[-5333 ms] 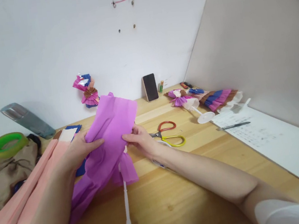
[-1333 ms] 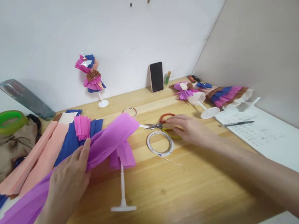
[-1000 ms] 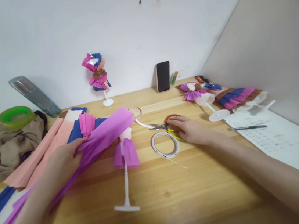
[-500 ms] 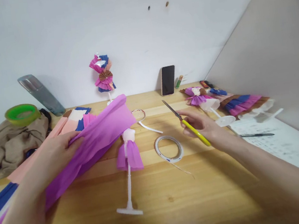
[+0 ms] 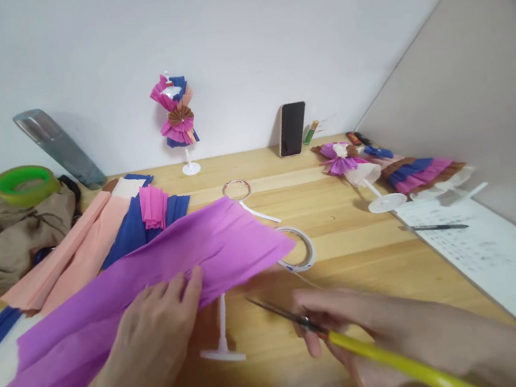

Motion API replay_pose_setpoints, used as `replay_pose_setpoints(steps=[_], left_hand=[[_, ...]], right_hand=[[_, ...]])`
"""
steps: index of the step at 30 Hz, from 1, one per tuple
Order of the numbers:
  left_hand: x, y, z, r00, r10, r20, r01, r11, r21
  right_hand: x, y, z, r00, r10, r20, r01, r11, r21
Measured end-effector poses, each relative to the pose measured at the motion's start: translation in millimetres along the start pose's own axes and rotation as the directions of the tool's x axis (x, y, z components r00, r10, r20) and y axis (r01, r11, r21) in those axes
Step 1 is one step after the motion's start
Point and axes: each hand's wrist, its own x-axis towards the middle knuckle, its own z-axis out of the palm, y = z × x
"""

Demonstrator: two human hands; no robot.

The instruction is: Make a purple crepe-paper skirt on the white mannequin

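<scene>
A long sheet of purple crepe paper (image 5: 216, 238) stretches from the lower left to the middle of the table. My left hand (image 5: 158, 323) lies over its near edge; the fingers are close together and whatever they pinch is hidden beneath them. Scissors with yellow handles (image 5: 386, 355) are in my right hand (image 5: 354, 333), their blades together and pointing left, a little below the paper's right end. A small white stand (image 5: 222, 346) shows only its lower part, the rest being covered by the paper. The paper also overlaps the left side of a tape roll (image 5: 308, 247).
Behind are a dressed mini mannequin (image 5: 180, 118), a phone (image 5: 292, 129) and a bottle (image 5: 62, 150). Peach crepe paper (image 5: 78, 251) and brown cloth (image 5: 14, 234) lie left. Two more dressed stands (image 5: 386, 202), a written sheet (image 5: 483, 258) and a pen (image 5: 440, 227) are right.
My left hand has moved right and nearer, spreading the purple paper over the small stand and part of the tape roll. My right hand has brought the scissors down and nearer. The view has shifted slightly.
</scene>
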Motion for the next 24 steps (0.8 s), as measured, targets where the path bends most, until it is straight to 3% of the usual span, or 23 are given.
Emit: replay_pose_setpoints(steps=[2,5,8,12,20,22,24], left_hand=[[-5.9,8.2,0.6,0.994,0.1,-0.051,-0.098,0.994,0.04],[-14.6,12.8,1.0,0.982,0.161,-0.093,-0.155,0.985,0.075],[-21.2,11.4,2.2,0.987,0.122,-0.105,-0.111,0.988,0.109],[-24.5,7.3,4.2,0.983,0.116,-0.142,-0.1,0.988,0.115],[-23.6,1.4,6.9,0.954,0.179,-0.24,-0.18,0.984,0.02],[-23.2,0.3,6.4,0.949,0.181,-0.26,-0.191,0.981,-0.016],[-23.6,-0.9,5.6,0.946,0.179,-0.27,-0.204,0.977,-0.067]], right_hand=[[-14.1,-6.4,-0.8,0.983,0.182,-0.021,-0.179,0.934,-0.308],[-22.2,3.5,3.9,0.976,0.192,-0.102,-0.217,0.82,-0.53],[-18.6,22.1,11.4,0.971,0.192,-0.14,-0.237,0.738,-0.632],[-8.3,33.2,18.0,0.974,0.172,-0.149,-0.227,0.701,-0.676],[-2.3,25.9,15.2,0.98,-0.111,-0.167,-0.043,0.698,-0.715],[1.8,25.5,11.4,0.929,-0.29,-0.231,0.023,0.667,-0.745],[11.5,27.2,6.0,0.83,-0.478,-0.287,0.076,0.608,-0.79]])
